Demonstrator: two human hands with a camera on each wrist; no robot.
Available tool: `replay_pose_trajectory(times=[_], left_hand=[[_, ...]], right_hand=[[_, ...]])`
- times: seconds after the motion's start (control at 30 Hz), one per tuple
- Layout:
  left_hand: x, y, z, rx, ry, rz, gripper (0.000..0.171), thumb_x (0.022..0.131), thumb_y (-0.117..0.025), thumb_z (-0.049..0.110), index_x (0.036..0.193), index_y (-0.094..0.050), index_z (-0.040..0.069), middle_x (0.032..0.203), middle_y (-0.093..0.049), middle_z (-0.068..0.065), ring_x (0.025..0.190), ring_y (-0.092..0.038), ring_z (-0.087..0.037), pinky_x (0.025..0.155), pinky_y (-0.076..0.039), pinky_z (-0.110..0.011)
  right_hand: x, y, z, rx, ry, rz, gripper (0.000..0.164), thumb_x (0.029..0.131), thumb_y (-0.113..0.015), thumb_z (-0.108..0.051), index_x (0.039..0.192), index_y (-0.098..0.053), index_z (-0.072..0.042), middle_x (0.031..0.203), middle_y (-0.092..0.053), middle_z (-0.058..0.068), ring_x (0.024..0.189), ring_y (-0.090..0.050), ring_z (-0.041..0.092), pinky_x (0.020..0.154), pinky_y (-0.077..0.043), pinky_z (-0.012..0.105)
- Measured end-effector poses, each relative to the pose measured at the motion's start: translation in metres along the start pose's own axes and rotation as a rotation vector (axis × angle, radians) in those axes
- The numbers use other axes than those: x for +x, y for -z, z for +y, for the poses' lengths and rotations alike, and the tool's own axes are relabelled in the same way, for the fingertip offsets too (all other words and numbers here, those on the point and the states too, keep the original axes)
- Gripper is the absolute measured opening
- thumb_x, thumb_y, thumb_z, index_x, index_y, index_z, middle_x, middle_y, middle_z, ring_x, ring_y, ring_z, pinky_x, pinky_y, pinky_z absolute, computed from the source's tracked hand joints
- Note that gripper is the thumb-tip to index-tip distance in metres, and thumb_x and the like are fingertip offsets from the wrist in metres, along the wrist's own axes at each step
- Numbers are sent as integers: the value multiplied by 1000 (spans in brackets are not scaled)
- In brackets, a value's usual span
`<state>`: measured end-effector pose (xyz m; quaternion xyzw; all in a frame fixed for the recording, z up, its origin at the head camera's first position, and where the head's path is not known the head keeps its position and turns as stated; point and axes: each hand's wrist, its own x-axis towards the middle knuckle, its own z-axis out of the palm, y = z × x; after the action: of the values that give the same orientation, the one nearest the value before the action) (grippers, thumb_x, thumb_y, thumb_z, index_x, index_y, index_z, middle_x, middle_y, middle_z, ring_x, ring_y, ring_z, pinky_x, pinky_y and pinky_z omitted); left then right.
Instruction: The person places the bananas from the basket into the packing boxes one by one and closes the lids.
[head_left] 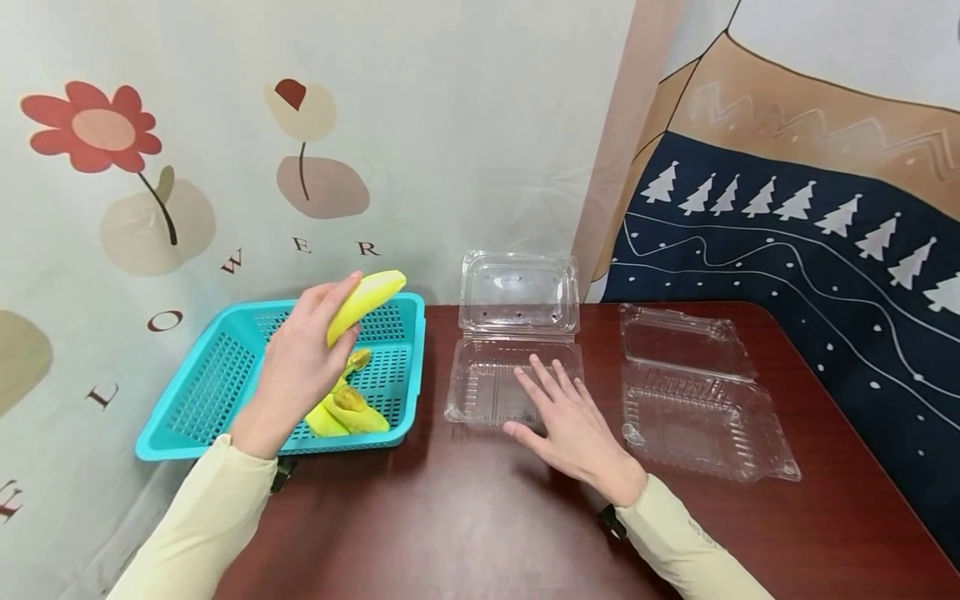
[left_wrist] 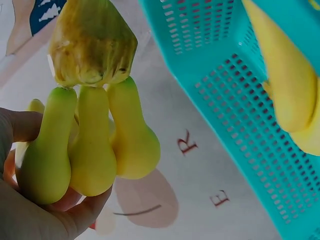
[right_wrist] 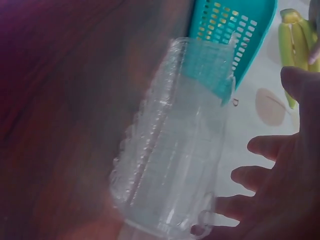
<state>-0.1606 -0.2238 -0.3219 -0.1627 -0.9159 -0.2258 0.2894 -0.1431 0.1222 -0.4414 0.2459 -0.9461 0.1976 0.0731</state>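
Note:
My left hand (head_left: 300, 358) grips a yellow-green banana bunch (head_left: 371, 300) above the teal basket (head_left: 418, 350). The left wrist view shows the bunch's thick brownish stem end (left_wrist: 92, 45) turned up, with fingers and thumb around the fruit. More bananas (head_left: 348, 412) lie inside the basket. At the centre, a clear plastic clamshell container (head_left: 480, 383) stands with its lid (head_left: 519, 292) raised. My right hand (head_left: 566, 425) is spread out, palm down, with its fingertips overlapping the container's near right part in the head view. It grips nothing.
A second clear container (head_left: 690, 417), lid folded back, lies to the right on the dark red-brown table (head_left: 465, 533). Behind the table hangs a pale cloth with flower prints (head_left: 480, 125); a dark cloth with white trees (head_left: 750, 250) is at right.

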Motion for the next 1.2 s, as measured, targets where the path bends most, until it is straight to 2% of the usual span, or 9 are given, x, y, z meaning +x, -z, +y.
replay_pose_trajectory(times=[0.17, 0.43, 0.53, 0.67, 0.77, 1.03, 1.2], left_hand=[[8, -8, 13, -5, -78, -6, 69, 89, -75, -5, 152, -54, 13, 135, -59, -20, 98, -65, -37, 60, -56, -51], [13, -30, 43, -46, -148, -57, 72, 90, -77, -2, 154, -51, 15, 137, -59, -16, 98, -66, -33, 58, -56, -43], [12, -41, 54, -61, -158, -79, 71, 90, -78, 1, 154, -49, 15, 136, -60, -14, 102, -65, -32, 63, -58, -44], [12, -57, 67, -101, -160, -102, 70, 89, -78, 1, 151, -48, 10, 135, -61, -14, 105, -64, -32, 78, -59, -48], [12, -68, 76, -137, -155, -117, 67, 87, -79, -1, 147, -50, 7, 135, -61, -14, 106, -64, -31, 84, -58, -50], [19, -94, 90, -169, -140, -168, 56, 89, -79, 3, 140, -56, 10, 131, -62, -9, 100, -63, -26, 80, -58, -46], [23, -105, 92, -191, -142, -189, 54, 89, -78, 3, 139, -58, 12, 131, -63, -7, 106, -64, -24, 85, -57, -47]], right_hand=[[-3, 0, 9, 14, -33, 14, 84, 97, -55, -67, 162, -39, -16, 170, -25, 13, 153, -23, 44, 117, -27, 68], [-9, 0, 24, 55, -92, 31, 83, 99, -58, -62, 162, -37, -14, 171, -19, 16, 154, -19, 46, 117, -26, 67], [-10, 0, 28, 71, -103, 30, 83, 99, -59, -61, 162, -36, -12, 171, -17, 17, 154, -18, 47, 118, -26, 66], [-11, -1, 31, 78, -115, 27, 84, 98, -60, -60, 162, -36, -10, 171, -17, 19, 153, -19, 48, 119, -26, 64], [-12, -2, 33, 82, -131, 21, 86, 98, -62, -58, 162, -35, -7, 170, -16, 21, 153, -20, 49, 119, -26, 64], [-14, -1, 37, 90, -182, 7, 95, 95, -65, -59, 162, -29, -1, 169, -15, 25, 152, -21, 49, 117, -28, 65], [-17, 0, 41, 87, -201, -6, 101, 95, -65, -61, 162, -25, 3, 169, -14, 25, 153, -20, 47, 118, -27, 65]])
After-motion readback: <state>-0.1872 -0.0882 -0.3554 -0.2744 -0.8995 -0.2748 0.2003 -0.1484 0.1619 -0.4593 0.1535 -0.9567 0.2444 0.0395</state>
